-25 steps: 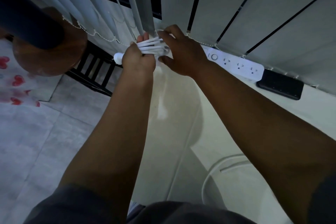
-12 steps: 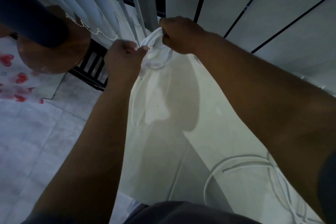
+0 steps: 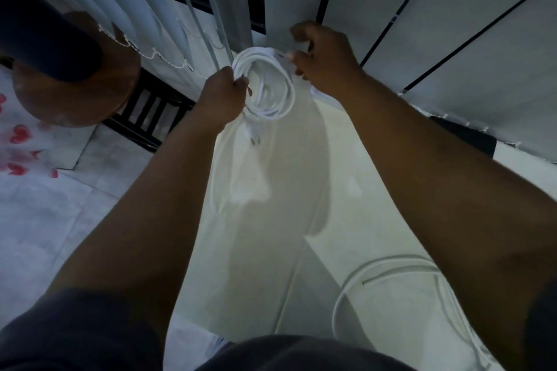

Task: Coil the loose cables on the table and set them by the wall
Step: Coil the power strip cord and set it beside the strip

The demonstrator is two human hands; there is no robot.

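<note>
While the left hand (image 3: 223,98) is clenching the near-left side of a white cable coil (image 3: 264,84), its grip closed around the bundled loops, the right hand (image 3: 324,56) is pinching the coil's far-right side with curled fingers. Between the two hands the coil is being held as an open ring at the far end of the pale table (image 3: 271,190), just in front of the vertical blinds (image 3: 391,3) along the wall; whether it is resting on the surface or lifted slightly above it cannot be told. A plug end (image 3: 252,132) is hanging down from the coil's near edge, below the left hand.

Near the bottom right, a second white cable (image 3: 355,280) is lying loose on the table in a wide curve, partly hidden behind the right forearm. A dark flat object (image 3: 464,137) is sitting at the foot of the blinds, beyond that forearm. To the left of the table, a round wooden stool (image 3: 78,96) and a black slatted frame (image 3: 150,108) are standing on the tiled floor (image 3: 60,220).
</note>
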